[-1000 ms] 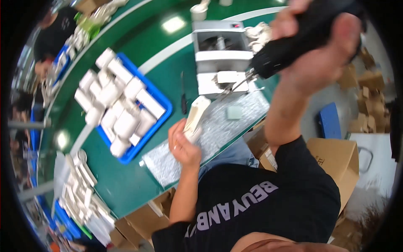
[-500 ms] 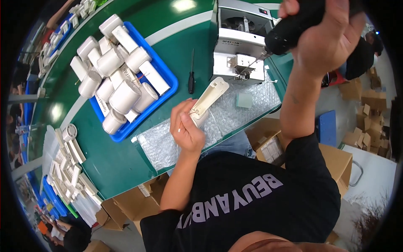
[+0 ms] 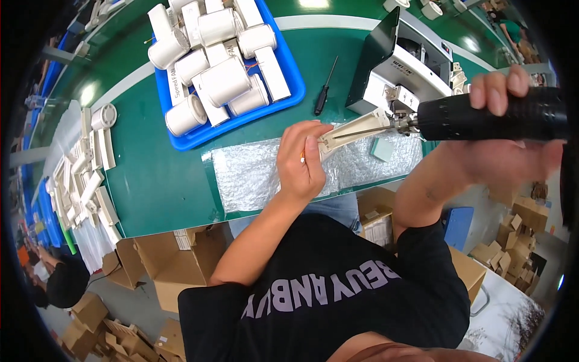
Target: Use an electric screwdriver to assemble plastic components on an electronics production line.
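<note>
My left hand (image 3: 300, 163) grips a long white plastic shell (image 3: 356, 134) by its near end, its hollow side facing up. A small wire end pokes out between the fingers. My right hand (image 3: 497, 161) is wrapped round a black electric screwdriver (image 3: 440, 116), held almost level. Its thin bit (image 3: 362, 131) reaches leftward over the shell, the tip close to the left fingers; whether it touches a screw is too small to tell. Under both lies bubble wrap (image 3: 241, 175) with a pale green pad (image 3: 382, 149) on it.
A blue tray (image 3: 298, 90) heaped with white handheld fans stands at the far left. Beyond my hands are a small black-handled screwdriver (image 3: 321, 101) and a grey-and-black screw-feeder machine (image 3: 410, 63). White plastic parts (image 3: 84, 175) pile up at the left. Cardboard boxes (image 3: 181, 259) sit below the table.
My right hand has brought the electric screwdriver down from beside the machine, so its bit now lies over the shell. The shell has tilted toward it. My view has shifted.
</note>
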`<state>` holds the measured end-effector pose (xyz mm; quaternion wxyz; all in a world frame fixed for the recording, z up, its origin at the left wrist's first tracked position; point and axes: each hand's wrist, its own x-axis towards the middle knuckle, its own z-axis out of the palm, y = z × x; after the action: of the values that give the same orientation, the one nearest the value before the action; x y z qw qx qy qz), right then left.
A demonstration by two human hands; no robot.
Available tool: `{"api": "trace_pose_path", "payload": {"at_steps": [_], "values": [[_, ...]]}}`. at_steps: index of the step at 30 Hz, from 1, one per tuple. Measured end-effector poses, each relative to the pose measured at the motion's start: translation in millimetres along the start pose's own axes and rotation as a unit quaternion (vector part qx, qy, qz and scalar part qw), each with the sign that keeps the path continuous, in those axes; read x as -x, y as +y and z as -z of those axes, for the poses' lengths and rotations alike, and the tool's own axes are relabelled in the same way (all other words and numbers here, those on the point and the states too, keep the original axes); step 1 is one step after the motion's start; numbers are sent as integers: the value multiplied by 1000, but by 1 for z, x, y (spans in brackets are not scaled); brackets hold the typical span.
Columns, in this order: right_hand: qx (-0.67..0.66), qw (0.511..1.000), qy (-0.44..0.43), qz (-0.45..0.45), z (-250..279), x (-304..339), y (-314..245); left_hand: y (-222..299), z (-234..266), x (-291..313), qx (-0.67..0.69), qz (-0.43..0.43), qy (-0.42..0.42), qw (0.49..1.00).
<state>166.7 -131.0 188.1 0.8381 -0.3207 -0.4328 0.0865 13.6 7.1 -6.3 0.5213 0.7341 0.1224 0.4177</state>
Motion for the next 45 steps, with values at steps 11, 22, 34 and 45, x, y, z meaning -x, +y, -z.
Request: {"api": "trace_pose_path", "payload": {"at_steps": [11,22,34,45], "values": [[94,993,61,43,-2,6,37,0,-2,-1,1,0,4,1000],[80,997,10,13,35,6,23,-1,-1,0,-4,-9,1,1000],[37,997,36,51,-4,14,48,1,-1,-2,-3,-12,12,1000],[121,975,183,45,-30,12,56,28,10,-15,-31,59,-18,998]]}}
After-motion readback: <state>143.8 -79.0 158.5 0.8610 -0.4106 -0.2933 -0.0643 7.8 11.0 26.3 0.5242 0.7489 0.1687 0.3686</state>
